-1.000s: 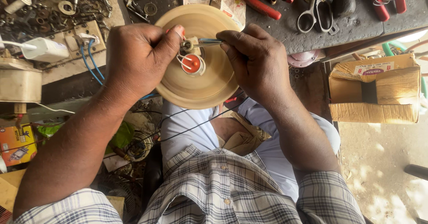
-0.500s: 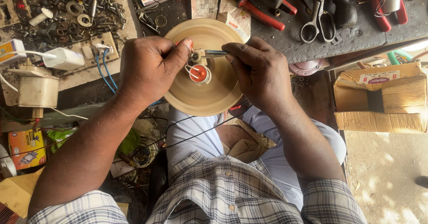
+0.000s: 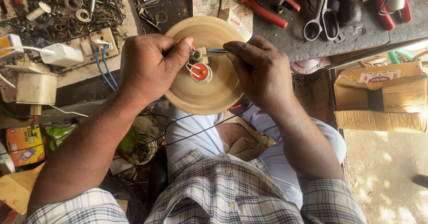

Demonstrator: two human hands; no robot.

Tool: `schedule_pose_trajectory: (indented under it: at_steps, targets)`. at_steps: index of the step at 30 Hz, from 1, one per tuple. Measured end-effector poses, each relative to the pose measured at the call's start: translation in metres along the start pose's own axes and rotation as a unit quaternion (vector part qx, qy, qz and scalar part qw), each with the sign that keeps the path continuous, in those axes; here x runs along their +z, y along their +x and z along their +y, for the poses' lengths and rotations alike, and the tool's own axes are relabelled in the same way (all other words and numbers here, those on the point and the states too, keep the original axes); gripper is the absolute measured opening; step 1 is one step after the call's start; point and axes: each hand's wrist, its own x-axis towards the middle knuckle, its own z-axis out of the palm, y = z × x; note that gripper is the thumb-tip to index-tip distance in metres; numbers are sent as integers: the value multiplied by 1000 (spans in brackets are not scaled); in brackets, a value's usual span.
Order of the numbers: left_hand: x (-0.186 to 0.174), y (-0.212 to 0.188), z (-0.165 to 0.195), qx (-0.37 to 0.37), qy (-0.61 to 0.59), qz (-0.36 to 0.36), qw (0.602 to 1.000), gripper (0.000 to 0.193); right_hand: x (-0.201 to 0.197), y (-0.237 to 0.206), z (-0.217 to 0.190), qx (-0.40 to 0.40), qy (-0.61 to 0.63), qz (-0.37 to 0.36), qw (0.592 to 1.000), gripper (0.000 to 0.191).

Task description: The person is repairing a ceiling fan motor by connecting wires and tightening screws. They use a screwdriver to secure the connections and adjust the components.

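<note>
So, both hands on a round tan disc (image 3: 209,90) held over the lap.

Left hand (image 3: 149,68) curls around its rim, thumb by the red-and-white part (image 3: 200,71) at centre; right hand (image 3: 261,70) pinches a thin blue-handled tool (image 3: 217,51) against it.

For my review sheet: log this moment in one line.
left hand: grips tan disc at hub | right hand: holds thin tool to hub | red part: at centre | scissors: on bench

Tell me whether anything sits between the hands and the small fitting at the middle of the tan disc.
Nothing visible does. The left hand grips the tan disc with its thumb by the central fitting, above the red part. The right hand holds a thin tool whose tip meets the fitting.
</note>
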Motion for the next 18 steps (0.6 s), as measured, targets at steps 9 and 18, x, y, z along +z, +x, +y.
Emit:
schedule_pose_trajectory:
  at_steps: [9,18]
  targets:
    - [1,0,-2,11,-1,-3,1000,43,1,-2,2,-6,-3,-1,1000,17]
    - [0,-3,-3,7,5,1,1000,44,3,-3,1,-1,-8,-4,1000,17]
